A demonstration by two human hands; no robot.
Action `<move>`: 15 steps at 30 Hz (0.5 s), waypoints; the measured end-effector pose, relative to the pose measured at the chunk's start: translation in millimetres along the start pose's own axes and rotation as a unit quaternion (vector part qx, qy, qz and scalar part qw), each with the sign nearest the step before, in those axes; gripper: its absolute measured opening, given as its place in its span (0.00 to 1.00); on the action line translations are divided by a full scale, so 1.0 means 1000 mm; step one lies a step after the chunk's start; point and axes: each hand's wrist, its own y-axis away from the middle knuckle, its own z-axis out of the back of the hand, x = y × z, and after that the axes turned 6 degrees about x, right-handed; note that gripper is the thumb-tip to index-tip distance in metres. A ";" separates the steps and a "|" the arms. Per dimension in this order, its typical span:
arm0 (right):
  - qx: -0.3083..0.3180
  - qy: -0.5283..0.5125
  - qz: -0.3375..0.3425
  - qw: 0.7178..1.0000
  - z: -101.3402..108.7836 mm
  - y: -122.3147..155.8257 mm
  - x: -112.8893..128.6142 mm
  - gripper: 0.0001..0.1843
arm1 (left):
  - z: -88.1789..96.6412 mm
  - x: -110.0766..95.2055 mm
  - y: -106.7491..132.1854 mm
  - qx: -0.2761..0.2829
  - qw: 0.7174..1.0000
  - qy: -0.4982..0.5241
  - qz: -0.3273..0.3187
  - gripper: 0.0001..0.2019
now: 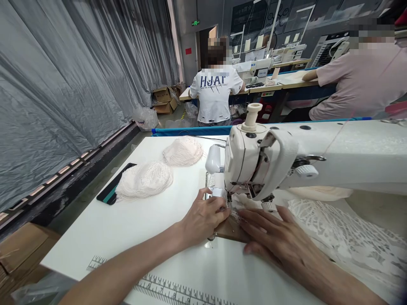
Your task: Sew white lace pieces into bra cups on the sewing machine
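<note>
A white sewing machine (244,156) stands over the table, its needle area partly hidden by its head and my fingers. Just left of the needle, my left hand (206,216) has curled fingers, with thumb and index finger pinching the edge of white lace fabric (235,214). My right hand (270,233) lies with fingers stretched out flat on the fabric and on a brownish plate (230,231) in front of the needle. More white lace (346,233) spreads to the right of that hand, under the machine arm.
Two stacks of lace pieces, one white (146,180) and one pale pink (183,151), lie on the white table (152,231) at left. A dark flat case (108,195) is under the white stack. Printed rulers (178,292) mark the front. Two people sit at machines beyond.
</note>
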 end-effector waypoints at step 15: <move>-0.020 -0.007 0.036 0.999 0.001 0.004 0.009 0.20 | 0.003 0.000 0.001 0.003 1.000 -0.019 0.011 0.13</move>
